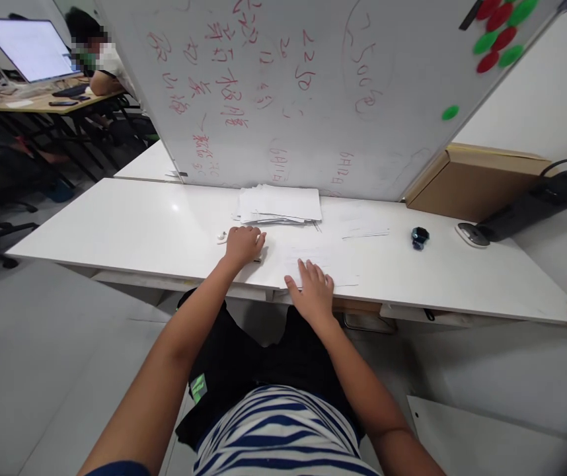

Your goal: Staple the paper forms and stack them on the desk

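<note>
My left hand (244,243) rests on the white table (129,228), fingers curled together over something small and dark at its fingertips that I cannot make out. A small white object (221,235) lies just left of it. My right hand (312,285) lies flat, fingers spread, on a loose sheet of paper (326,259) near the table's front edge. A stack of white papers (279,204) sits just beyond both hands, against the whiteboard.
A large whiteboard (313,86) with red writing and coloured magnets stands at the table's back. A small dark clip-like object (419,237) and a black device with a cable (536,205) lie at right, near a cardboard box (466,182). Another person sits at a far-left desk with a monitor (28,47).
</note>
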`<state>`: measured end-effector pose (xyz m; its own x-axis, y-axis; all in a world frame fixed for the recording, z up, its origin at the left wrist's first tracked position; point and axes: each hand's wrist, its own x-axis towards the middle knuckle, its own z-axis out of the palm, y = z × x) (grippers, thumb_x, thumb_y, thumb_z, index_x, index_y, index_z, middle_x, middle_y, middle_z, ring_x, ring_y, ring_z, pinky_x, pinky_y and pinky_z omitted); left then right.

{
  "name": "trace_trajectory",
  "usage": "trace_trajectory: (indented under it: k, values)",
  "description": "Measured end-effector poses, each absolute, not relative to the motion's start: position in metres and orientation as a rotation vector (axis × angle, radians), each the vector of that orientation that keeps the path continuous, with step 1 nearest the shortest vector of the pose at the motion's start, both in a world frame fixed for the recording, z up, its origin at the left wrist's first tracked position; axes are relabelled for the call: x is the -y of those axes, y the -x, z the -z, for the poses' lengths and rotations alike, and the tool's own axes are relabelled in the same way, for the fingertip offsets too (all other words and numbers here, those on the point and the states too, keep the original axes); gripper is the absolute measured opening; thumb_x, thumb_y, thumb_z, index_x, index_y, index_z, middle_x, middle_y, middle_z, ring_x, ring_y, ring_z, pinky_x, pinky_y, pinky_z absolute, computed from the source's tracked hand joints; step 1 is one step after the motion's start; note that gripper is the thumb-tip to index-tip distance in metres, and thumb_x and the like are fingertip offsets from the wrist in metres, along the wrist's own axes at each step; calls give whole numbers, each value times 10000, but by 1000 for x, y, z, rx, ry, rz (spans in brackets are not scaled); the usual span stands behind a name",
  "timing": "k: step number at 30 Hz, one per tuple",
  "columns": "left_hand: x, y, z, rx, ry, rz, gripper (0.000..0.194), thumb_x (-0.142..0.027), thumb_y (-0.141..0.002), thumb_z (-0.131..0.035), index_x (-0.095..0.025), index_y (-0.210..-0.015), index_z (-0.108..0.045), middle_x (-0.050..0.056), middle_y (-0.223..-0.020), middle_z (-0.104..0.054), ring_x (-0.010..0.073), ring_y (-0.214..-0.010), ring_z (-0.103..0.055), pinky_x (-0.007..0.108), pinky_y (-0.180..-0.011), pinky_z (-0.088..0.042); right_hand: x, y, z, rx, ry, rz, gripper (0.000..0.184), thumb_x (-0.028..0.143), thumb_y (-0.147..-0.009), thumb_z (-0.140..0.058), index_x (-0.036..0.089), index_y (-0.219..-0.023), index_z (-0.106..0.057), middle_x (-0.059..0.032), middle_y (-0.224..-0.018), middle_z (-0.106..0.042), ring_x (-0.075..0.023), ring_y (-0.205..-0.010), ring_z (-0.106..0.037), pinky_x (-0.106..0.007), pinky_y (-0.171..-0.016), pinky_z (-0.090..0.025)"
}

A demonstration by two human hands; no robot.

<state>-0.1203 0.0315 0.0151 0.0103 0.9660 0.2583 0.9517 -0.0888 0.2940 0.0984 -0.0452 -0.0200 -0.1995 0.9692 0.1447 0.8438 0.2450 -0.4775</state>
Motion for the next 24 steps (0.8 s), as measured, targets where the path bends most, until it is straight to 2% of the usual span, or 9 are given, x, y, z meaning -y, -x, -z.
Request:
trace_trajectory:
  k: [3,5,8,9,11,13,16,19,24]
  values:
    - [-21,114,-29,-2018,-2336,-705,388,-364,-980,-334,-159,-886,-650,137,-915,-681,270,-1015,-589,501,-1096,-215,53,-104,13,1975,1601,-447,586,587,-926,-323,285,-1416,-437,-71,-1523,-370,-321,-1408,-303,-547,-1128,-198]
    - [-6,96,-37,-1914,-2400,-703,365,-371,-982,-348,-169,-921,-646,114,-966,-684,253,-1036,-584,479,-1104,-231,59,-124,14,1771,1579,-378,510,547,-933,-337,296,-1335,-526,-64,-1458,-465,-294,-1376,-361,-527,-1135,-218]
    - [22,52,-33,-1467,-2572,-565,328,-398,-963,-408,-191,-1098,-624,110,-1092,-678,274,-1091,-580,481,-1039,-330,72,-161,27,1392,1505,-417,440,493,-923,-396,229,-1177,-640,-122,-1246,-628,-276,-1202,-539,-464,-1049,-375]
    - [29,36,-26,-1374,-2628,-504,366,-444,-935,-463,-201,-1173,-597,117,-1214,-637,295,-1192,-531,482,-1047,-330,78,-172,33,1278,1490,-478,428,491,-917,-416,210,-1133,-656,-132,-1174,-657,-270,-1123,-586,-446,-1000,-421]
    - [40,10,-9,-1406,-2680,-412,545,-518,-864,-563,-169,-1281,-532,164,-1425,-480,350,-1369,-357,498,-1079,-300,92,-188,47,1093,1503,-629,425,512,-898,-452,191,-1076,-666,-125,-1056,-689,-247,-953,-642,-416,-893,-480]
    - [45,-2,10,-1495,-2680,-344,584,-461,-867,-586,-128,-1336,-483,191,-1474,-414,352,-1387,-337,486,-1072,-319,106,-197,59,968,1549,-769,438,549,-868,-489,189,-1042,-669,-106,-986,-704,-218,-816,-649,-382,-794,-500]
    - [48,3,27,-1486,-2692,-397,381,-293,-954,-464,-172,-1311,-516,137,-1437,-485,287,-1334,-439,451,-1045,-367,124,-204,73,849,1568,-926,467,597,-827,-530,196,-1018,-677,-94,-950,-717,-199,-737,-640,-334,-690,-489]
    - [55,23,29,-1326,-2690,-515,332,-190,-974,-381,-224,-1241,-576,87,-1345,-585,232,-1269,-521,416,-1011,-411,129,-206,80,715,1472,-1094,509,633,-824,-522,198,-1040,-674,-100,-960,-725,-211,-777,-659,-320,-670,-489]
    - [71,42,18,-1303,-2393,-751,299,-241,-962,-401,-212,-1150,-633,83,-1171,-689,214,-1132,-615,395,-969,-459,111,-200,72,577,1223,-1440,623,725,-814,-459,198,-1065,-679,-98,-978,-732,-226,-842,-682,-325,-671,-519]
